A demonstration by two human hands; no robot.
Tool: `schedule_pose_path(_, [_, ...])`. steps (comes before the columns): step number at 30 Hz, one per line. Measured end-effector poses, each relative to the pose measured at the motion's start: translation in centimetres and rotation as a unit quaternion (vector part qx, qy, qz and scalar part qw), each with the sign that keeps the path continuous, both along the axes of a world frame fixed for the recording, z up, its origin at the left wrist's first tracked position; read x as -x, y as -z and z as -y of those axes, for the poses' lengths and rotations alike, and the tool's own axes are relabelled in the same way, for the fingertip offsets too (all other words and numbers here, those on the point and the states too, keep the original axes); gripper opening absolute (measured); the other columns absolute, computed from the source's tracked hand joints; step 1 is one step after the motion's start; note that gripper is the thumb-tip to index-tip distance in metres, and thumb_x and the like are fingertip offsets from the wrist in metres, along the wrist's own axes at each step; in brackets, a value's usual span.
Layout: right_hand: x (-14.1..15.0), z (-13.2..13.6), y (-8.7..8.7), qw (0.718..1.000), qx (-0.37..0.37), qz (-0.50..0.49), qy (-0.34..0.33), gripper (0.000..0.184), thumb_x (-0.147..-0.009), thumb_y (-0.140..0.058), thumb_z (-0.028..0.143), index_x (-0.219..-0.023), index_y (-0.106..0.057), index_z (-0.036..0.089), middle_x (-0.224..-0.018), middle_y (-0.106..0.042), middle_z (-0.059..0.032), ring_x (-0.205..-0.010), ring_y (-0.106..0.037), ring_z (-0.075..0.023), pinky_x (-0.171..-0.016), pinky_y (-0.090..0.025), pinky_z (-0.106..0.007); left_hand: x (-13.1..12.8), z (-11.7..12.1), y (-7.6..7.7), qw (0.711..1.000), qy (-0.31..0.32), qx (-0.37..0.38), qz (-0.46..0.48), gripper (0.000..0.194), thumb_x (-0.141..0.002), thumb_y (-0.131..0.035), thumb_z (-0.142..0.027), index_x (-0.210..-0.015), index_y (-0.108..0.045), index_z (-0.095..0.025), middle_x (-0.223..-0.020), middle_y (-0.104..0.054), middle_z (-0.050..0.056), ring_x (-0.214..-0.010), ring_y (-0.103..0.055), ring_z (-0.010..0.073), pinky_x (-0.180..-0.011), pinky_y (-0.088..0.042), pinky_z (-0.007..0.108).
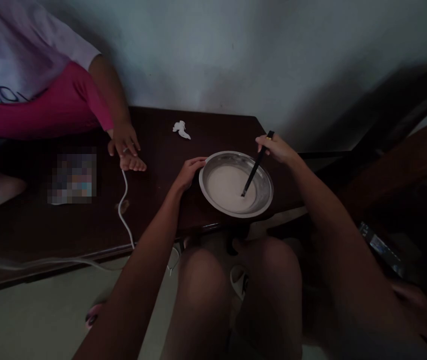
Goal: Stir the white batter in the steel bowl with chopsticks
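A wide stainless steel bowl [265,186] stands near the front edge of the dark wooden bench and holds a pale, off-white liquid or batter [225,186]. My left hand [189,172] grips the bowl's left rim, its fingers partly hidden behind it. Black chopsticks [253,172] with gold-coloured bands near the top are pinched in my right hand [275,146], above the far right rim. They slant down to the left, with their tips in the pale mixture. Whether both sticks lie tightly together is hard to tell in the dim light.
Another person sits on the dark bench [153,200] at left, one hand [124,139] resting by their foot. Crumpled white tissue [181,129] lies behind the bowl. A white cable [123,220] runs over the bench edge. A blurred-out item [73,175] lies farther left; a wall [205,60] rises behind.
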State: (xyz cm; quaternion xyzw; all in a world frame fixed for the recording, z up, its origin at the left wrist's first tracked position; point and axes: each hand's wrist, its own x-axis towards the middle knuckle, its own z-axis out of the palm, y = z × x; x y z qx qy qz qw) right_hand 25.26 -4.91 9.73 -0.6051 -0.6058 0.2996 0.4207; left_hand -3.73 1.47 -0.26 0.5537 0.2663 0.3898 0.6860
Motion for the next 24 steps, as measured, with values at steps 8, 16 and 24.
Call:
schedule_pose_path(8, [2.0, -1.0, 0.5, 0.998, -0.056, -0.019, -0.001, 0.054, -0.074, -0.062, 0.069, -0.056, -0.058, 0.019, -0.053, -0.048, 0.0028, -0.045, -0.031, -0.0055, -0.043, -0.024, -0.024, 0.0, -0.1, 0.2, 1.0, 0.001, 0.004, 0.009, 0.037, -0.067, -0.071, -0.038, -0.096, -0.077, -0.015, -0.1, -0.074, 0.008, -0.094, -0.063, 0.0217, -0.087, -0.045, 0.031])
schedule_pose_path(16, [1.7, 0.8, 0.3, 0.999, 0.005, -0.003, -0.04, 0.051, -0.078, -0.061, 0.065, -0.055, -0.058, 0.019, -0.053, -0.051, 0.0017, -0.045, -0.032, -0.006, -0.043, -0.024, -0.025, 0.1, 0.0, -0.1, 1.0, 0.003, -0.001, 0.005, 0.036, -0.068, -0.07, -0.038, -0.096, -0.077, -0.015, -0.102, -0.073, 0.008, -0.094, -0.063, 0.0227, -0.087, -0.045, 0.033])
schedule_pose_path(24, [0.6, 0.3, 0.5, 0.996, -0.072, -0.011, 0.058, 0.053, -0.079, -0.059, 0.066, -0.055, -0.057, 0.019, -0.05, -0.044, 0.0037, -0.044, -0.03, -0.0057, -0.043, -0.023, -0.024, 0.1, -0.2, 0.1, 1.0, 0.002, -0.005, 0.011, 0.036, -0.067, -0.071, -0.037, -0.095, -0.077, -0.015, -0.1, -0.073, 0.008, -0.096, -0.063, 0.023, -0.088, -0.044, 0.032])
